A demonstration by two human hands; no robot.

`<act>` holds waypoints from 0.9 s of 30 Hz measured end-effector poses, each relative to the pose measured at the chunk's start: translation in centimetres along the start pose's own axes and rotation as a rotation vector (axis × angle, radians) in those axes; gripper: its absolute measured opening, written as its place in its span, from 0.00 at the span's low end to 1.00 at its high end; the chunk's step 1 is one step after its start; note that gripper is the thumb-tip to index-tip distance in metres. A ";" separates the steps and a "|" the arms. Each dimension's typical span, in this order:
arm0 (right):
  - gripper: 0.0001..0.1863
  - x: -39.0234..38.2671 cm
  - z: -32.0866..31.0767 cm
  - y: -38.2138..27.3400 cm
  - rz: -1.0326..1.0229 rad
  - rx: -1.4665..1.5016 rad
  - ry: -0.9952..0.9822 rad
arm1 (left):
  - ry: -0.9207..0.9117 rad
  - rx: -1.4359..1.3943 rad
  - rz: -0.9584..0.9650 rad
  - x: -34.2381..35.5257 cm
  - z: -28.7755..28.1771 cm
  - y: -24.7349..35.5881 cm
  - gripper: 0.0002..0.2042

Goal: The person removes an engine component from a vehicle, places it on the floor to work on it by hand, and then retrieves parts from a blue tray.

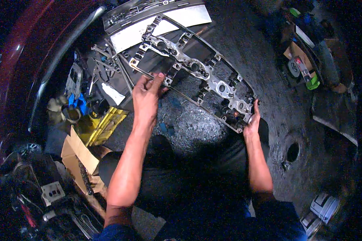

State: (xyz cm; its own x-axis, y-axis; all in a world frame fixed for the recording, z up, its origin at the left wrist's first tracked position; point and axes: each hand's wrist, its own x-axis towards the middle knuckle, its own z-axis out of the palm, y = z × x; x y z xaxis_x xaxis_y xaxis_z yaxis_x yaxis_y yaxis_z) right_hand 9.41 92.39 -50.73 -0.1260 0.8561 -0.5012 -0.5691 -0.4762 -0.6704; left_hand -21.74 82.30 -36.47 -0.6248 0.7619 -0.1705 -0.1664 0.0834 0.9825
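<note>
A long silver camshaft housing point(204, 73), an open metal frame with round bores down its middle and cross ribs, is held up above the dark floor. It lies at a slant, its far end up and to the left, its near end down and to the right. My left hand point(146, 95) grips the left rail, with the thumb on top and the fingers partly hidden beneath. At the near right end, my right hand point(251, 123) holds the corner, thumb up along the edge; its other fingers are hidden under the frame.
An open toolbox point(122, 21) stands at the far side. Several wrenches point(103, 69) and a white tube point(113, 94) lie at left, near a ridged yellow piece point(107, 125) and an open cardboard box point(81, 149). Cans point(325, 207) stand at lower right. A dark red curved panel point(36, 44) borders the left.
</note>
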 end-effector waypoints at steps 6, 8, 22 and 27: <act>0.25 0.0 0.0 0.2 -0.048 -0.005 0.001 | -0.003 0.003 0.022 0.0 -0.2 -0.2 0.09; 0.26 0.1 0.0 0.4 -0.058 -0.003 0.034 | 0.016 0.009 0.024 0.0 -0.2 -0.2 0.09; 0.25 0.3 -0.7 0.0 -0.096 -0.059 -0.003 | 0.021 -0.130 0.000 1.0 -0.3 -2.4 0.08; 0.23 0.1 -0.6 0.1 -0.067 -0.038 -0.008 | 0.012 -0.106 -0.037 3.1 -0.8 -5.3 0.08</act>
State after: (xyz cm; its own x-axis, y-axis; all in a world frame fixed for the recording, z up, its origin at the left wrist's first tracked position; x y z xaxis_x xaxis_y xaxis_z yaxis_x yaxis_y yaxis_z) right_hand 9.86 92.33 -51.19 -0.0955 0.8879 -0.4501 -0.5450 -0.4250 -0.7227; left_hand -23.43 83.68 -42.32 -0.6255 0.7519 -0.2082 -0.2689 0.0428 0.9622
